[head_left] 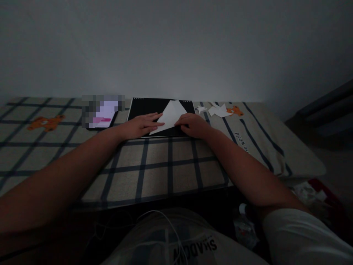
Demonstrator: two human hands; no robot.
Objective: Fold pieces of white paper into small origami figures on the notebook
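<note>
- We take the black board point(154, 107) as our landmark: the white folded paper point(171, 113) lies on it, its point aimed away from us.
- Our left hand point(140, 125) rests flat on the paper's near left edge, fingers stretched out and close together.
- Our right hand point(193, 124) presses the near right corner, fingers curled down; whether it pinches the paper we cannot tell.
- To crease well, we judge it best to keep one hand anchoring while the other runs along the fold.
- Left of the board lies a lit phone point(102, 117); right of it, white paper scraps point(217, 110).
- Beneath everything lies a checked cloth point(154, 165) with orange bears; behind the board, a plain wall point(176, 48); the room is dim.
</note>
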